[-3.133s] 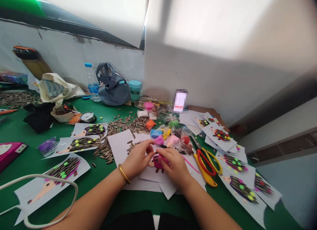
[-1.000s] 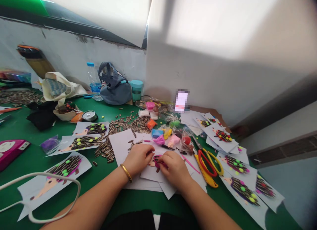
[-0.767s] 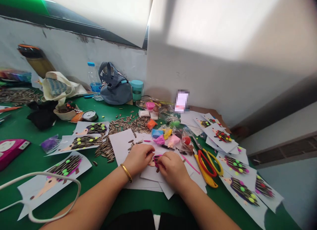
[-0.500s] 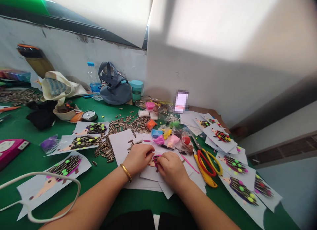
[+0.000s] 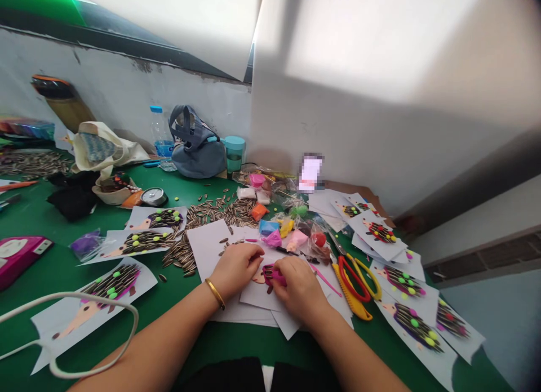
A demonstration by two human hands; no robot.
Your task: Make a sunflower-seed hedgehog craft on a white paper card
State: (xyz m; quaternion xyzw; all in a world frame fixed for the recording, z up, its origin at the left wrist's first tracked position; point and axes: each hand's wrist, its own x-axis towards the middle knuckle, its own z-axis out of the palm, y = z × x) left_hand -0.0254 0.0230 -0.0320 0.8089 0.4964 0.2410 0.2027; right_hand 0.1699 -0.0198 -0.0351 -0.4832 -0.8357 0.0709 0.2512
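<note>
On a white sheet of paper (image 5: 256,295) in front of me lies a small hedgehog picture, with a peach clay face and a magenta clay body (image 5: 274,275) that has a few dark seeds in it. My right hand (image 5: 301,285) rests over the body's right side, fingers curled against it; what they pinch is hidden. Just left of the hedgehog is my left hand (image 5: 237,268), a gold bangle on its wrist. Its thumb and fingertips are closed together, and whatever is in them is too small to make out. Several loose sunflower seeds (image 5: 224,244) lie on the paper behind this hand.
A heap of sunflower seeds (image 5: 224,212) spreads behind the papers, beside bagged coloured clay (image 5: 269,228). Scissors (image 5: 353,276) and a yellow cutter (image 5: 355,302) lie right. Seed hedgehog pictures (image 5: 408,279) line both sides. A white cable (image 5: 134,324) loops across the left front.
My right hand's fingers have shifted slightly up and right, so more of the magenta body shows. The left hand has stayed nearly still.
</note>
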